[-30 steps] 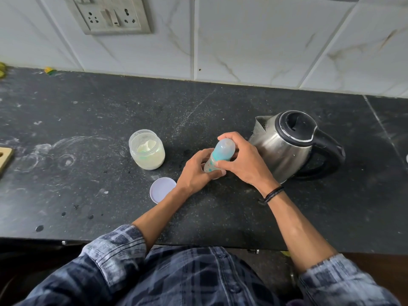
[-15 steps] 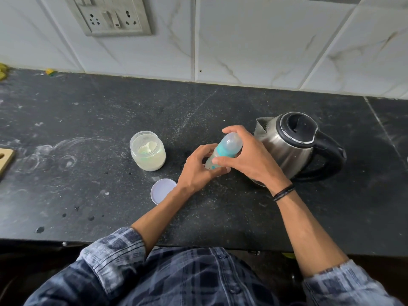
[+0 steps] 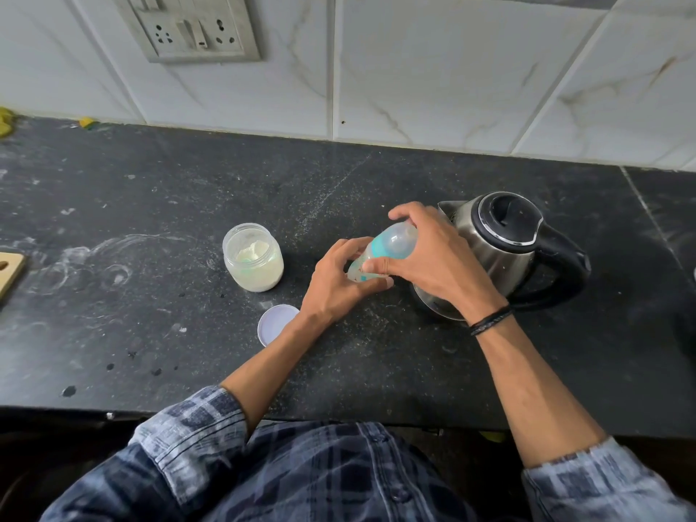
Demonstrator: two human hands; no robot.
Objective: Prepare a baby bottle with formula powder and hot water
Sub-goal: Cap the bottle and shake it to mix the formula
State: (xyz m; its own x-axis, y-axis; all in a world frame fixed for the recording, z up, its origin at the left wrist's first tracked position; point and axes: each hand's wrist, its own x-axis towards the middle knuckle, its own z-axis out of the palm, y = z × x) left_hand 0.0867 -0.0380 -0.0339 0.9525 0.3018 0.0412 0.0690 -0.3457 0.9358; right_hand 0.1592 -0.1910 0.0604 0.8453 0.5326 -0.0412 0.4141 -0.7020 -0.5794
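The left grip (image 3: 339, 282), a bare hand, curls round the lower body of the bottle (image 3: 391, 246), thumb on the near side and fingers wrapped over the far side. The right grip (image 3: 433, 263) closes over the bottle's top from the right, its thumb pressed on the near side just below the teal collar and its fingers arched over the clear domed cap. The bottle is tilted, with its cap end leaning away and to the right toward the kettle (image 3: 504, 250); whether its base touches the counter (image 3: 150, 205) cannot be told, as the left grip hides it. A dark band (image 3: 489, 322) circles the right wrist. The steel kettle stands just behind the right grip, lid down, its black handle pointing right. To the left of the grips an open jar (image 3: 253, 262) holds pale powder, and its round lid (image 3: 275, 325) lies flat on the counter nearer the person, partly under the left forearm. The dark counter is dusted with white smears. A wooden board (image 3: 9, 272) shows at the left edge, and a socket plate (image 3: 192, 28) is set in the tiled wall behind.
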